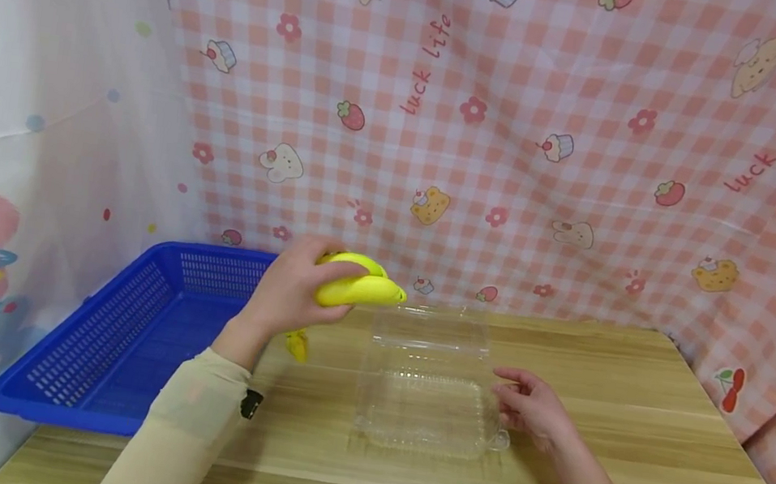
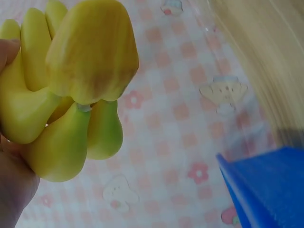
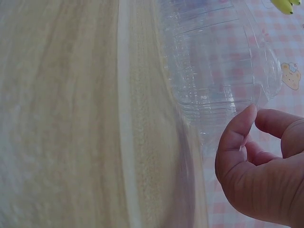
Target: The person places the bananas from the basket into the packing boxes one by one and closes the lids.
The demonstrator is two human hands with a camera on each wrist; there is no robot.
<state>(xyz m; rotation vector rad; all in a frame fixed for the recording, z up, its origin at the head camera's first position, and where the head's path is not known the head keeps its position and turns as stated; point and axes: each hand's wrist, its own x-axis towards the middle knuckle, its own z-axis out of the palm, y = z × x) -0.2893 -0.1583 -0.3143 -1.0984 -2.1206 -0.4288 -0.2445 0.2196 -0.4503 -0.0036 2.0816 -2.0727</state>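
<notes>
Banana bunch (image 1: 359,291): bright yellow, smooth and plump, several fruits joined together, with a small dark tip at the right end.
Bunch's place: held up above the wooden table (image 1: 624,461), between the blue basket (image 1: 119,382) on the left and the clear container (image 1: 427,415) on the right.
Left hand (image 1: 297,283): grasping the bunch, thumb laid along the near fruit.
Right hand (image 1: 535,409): thumb and forefinger pinching the container's right edge.
Container: see-through plastic, standing open on the table, its lid on the far side.
Basket: slotted walls, solid rim, at the table's left.
Left wrist view: shows what the head view mostly hides, the blunt, brown-streaked crown, and the fruits' greenish tinge beneath it.
Right wrist view: shows the fingertips at the plastic edge and the ridged wall close up; of the bunch, only tips.
Head view: alone takes in both hands together, with the pink checked cloth (image 1: 549,190) hanging behind.
</notes>
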